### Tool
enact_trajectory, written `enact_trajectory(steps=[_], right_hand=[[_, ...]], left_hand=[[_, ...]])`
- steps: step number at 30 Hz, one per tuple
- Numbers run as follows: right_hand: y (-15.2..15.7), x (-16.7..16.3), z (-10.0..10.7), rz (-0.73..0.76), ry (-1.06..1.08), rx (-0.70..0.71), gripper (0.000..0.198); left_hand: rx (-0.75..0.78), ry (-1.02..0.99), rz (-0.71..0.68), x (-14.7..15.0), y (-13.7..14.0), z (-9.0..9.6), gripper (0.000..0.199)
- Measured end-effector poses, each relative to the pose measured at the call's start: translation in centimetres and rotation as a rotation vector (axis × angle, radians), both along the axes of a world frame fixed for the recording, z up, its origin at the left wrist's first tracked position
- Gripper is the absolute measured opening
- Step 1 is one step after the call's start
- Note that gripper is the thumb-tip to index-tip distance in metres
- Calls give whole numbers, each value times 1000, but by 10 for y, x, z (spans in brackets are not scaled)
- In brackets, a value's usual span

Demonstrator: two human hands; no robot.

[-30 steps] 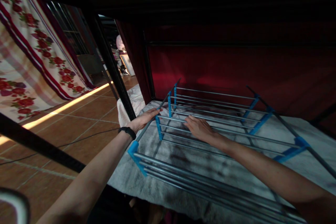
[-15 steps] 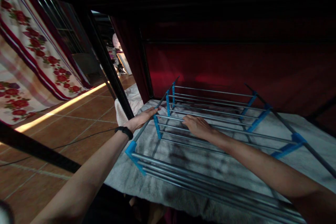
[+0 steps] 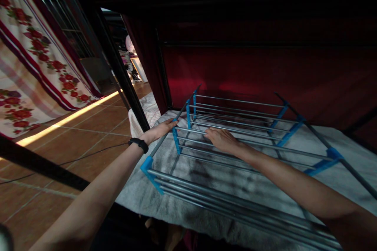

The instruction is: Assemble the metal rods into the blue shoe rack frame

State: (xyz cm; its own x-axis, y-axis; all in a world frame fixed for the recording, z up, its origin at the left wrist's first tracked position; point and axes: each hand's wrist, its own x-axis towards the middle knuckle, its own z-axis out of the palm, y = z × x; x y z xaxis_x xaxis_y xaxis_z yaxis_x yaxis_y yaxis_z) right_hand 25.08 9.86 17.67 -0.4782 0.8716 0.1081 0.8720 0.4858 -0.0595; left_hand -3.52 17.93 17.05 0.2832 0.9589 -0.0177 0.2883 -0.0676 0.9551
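A rack of grey metal tubes with blue plastic brackets [image 3: 334, 157] lies on its back across a pale grey blanket [image 3: 182, 208]. My left hand [image 3: 161, 130], with a black band at the wrist, is closed around the rack's left side pole, close to a blue bracket. Farther right, my right hand [image 3: 221, 140] is wrapped over one of the crossbars, its fingertips partly hidden under the bar. Several parallel tubes run along the near side, below my right forearm.
A dark frame post [image 3: 122, 72] rises left of the bedding, with a dark beam overhead. Behind the rack hangs a red cloth [image 3: 235, 72]. On the left are a floral curtain [image 3: 38, 59], a tiled floor [image 3: 97, 139] and a thin cable [image 3: 91, 151].
My view has shifted very slightly. Both hands keep the same hold on the rack, which stays in place.
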Motion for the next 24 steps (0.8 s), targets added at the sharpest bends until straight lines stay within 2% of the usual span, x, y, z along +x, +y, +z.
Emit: enact_trajectory(steps=[7, 14, 17, 21, 24], right_hand=[[4, 1, -2, -19, -6, -21, 27], [-4, -1, 2, -57, -39, 25, 32], [-12, -4, 5, -123, -54, 59, 34], [-16, -6, 7, -155, -98, 66, 34], [-14, -5, 4, -147, -104, 36, 32]], left_hand=[[151, 304, -12, -7, 12, 0, 51], [242, 401, -41, -3, 4, 4, 62], [410, 566, -70, -6, -5, 14, 60], [726, 943, -83, -21, -19, 26, 47], [807, 1094, -161, -31, -28, 25, 41]])
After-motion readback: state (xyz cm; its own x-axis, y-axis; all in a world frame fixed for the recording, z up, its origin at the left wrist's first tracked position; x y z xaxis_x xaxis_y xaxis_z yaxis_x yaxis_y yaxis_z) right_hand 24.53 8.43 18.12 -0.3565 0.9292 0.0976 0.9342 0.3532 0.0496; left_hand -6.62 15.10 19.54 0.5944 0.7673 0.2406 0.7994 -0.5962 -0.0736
